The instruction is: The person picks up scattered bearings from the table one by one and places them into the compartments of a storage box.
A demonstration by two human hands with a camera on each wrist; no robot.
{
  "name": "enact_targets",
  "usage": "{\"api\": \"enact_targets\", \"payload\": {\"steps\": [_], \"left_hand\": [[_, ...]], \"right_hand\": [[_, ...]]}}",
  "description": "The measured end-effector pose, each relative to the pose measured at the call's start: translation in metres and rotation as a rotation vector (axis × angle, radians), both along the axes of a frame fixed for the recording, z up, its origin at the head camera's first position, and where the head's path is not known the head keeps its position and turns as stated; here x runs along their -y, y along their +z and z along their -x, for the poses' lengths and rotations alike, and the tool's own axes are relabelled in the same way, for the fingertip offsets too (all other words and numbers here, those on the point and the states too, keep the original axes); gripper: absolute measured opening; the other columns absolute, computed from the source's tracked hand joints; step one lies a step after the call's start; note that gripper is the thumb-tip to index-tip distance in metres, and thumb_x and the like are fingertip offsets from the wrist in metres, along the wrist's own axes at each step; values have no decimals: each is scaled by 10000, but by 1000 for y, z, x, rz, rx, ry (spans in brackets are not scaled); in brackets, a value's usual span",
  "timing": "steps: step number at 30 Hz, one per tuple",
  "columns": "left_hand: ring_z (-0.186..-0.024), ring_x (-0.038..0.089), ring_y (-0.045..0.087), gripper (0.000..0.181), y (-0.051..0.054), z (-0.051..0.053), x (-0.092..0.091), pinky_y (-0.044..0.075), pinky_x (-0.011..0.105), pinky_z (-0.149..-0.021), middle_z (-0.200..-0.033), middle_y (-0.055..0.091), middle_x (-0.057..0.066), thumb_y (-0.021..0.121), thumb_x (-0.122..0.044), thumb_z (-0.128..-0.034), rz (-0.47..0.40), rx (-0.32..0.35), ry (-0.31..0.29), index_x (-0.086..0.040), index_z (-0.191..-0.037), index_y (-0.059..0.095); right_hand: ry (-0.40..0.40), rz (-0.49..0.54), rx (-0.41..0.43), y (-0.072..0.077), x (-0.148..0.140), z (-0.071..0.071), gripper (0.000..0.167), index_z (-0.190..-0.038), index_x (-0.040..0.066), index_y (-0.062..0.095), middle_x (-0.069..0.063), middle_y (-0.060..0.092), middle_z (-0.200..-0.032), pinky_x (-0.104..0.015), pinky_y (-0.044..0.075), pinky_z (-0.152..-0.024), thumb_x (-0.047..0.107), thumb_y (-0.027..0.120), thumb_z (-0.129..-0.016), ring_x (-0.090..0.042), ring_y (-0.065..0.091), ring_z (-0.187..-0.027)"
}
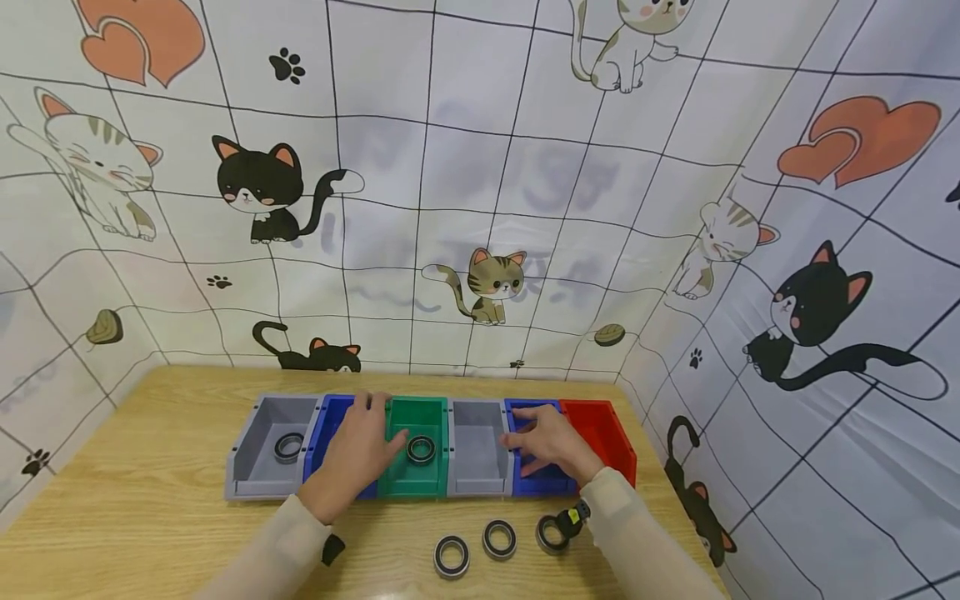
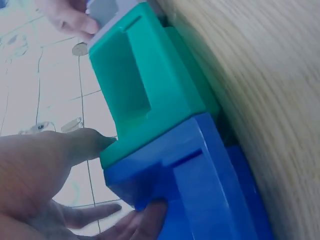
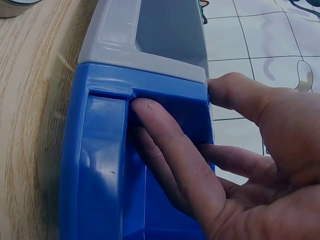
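Over the left blue bin reaches my left hand, its thumb at the rim of the green bin and some fingertips inside the blue bin. My right hand has its fingers extended into the other blue bin; its thumb lies at the edge beside the middle grey bin. Neither hand holds a loose item. One black-and-silver ring lies in the green bin, another ring in the left grey bin.
A red bin closes the row at the right. On the wooden table, in front of the bins, lie three more rings, the rightmost partly covered by a black wrist device. Cat-patterned cloth hangs behind.
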State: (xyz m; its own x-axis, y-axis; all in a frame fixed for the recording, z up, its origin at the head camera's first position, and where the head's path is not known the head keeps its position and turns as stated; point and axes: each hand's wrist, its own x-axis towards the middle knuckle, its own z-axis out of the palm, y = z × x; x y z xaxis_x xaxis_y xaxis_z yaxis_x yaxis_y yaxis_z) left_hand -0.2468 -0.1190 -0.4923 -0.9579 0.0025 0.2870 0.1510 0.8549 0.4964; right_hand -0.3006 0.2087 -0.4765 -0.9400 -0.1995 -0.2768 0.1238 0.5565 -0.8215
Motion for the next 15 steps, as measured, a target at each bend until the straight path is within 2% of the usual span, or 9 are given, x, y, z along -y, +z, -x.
{"api": "enact_targets", "payload": {"steps": [2, 4, 7, 11, 13, 15], "left_hand": [[-1027, 435, 782, 740, 0, 0, 6, 695, 539, -753, -1483, 622, 408, 927, -221, -999, -64, 68, 20, 109, -1565, 584], [-1058, 478, 798, 768, -1, 2, 12, 706, 588, -819, -1487, 628, 432, 904, -228, -1012, -109, 132, 26, 145, -1583, 550], [-1170, 498, 783, 749, -1, 2, 19, 697, 634, -934, -1444, 689, 398, 869, -225, -1036, -141, 200, 17, 159, -1591, 546], [-1065, 375, 761, 700, -1, 4, 24, 680, 562, -874, -1278, 761, 286, 864, -217, -1039, -164, 216, 0, 127, -1581, 586], [-994, 310, 735, 688, -2, 5, 25, 659, 508, -830, -1209, 768, 236, 868, -212, -1034, -180, 213, -10, 116, -1575, 597], [-925, 267, 696, 683, -2, 5, 26, 628, 468, -783, -1142, 761, 199, 867, -204, -1028, -204, 214, -23, 116, -1569, 600]], "right_hand": [[3, -3, 0, 0, 0, 0, 824, -1720, -7, 535, -192, 804, -1266, -414, 740, -726, 188, 930, -1023, -275, 829, -1015], [11, -5, -9, -1, 0, 0, 827, -1719, -14, 530, -213, 799, -1304, -422, 743, -732, 196, 928, -1026, -282, 833, -1021], [11, -6, -24, -2, 1, -1, 826, -1717, -4, 538, -247, 782, -1362, -427, 746, -743, 225, 930, -1027, -289, 849, -1026], [28, -34, -90, 0, 3, -6, 792, -1698, 4, 564, -280, 764, -1399, -433, 744, -732, 271, 917, -1042, -284, 883, -934], [43, -74, -150, 3, 2, -10, 755, -1679, 9, 588, -284, 761, -1427, -438, 744, -731, 293, 904, -1054, -295, 889, -860], [58, -127, -235, 7, 1, -15, 718, -1652, 15, 618, -273, 760, -1468, -451, 746, -753, 295, 901, -1055, -298, 890, -880]]}}
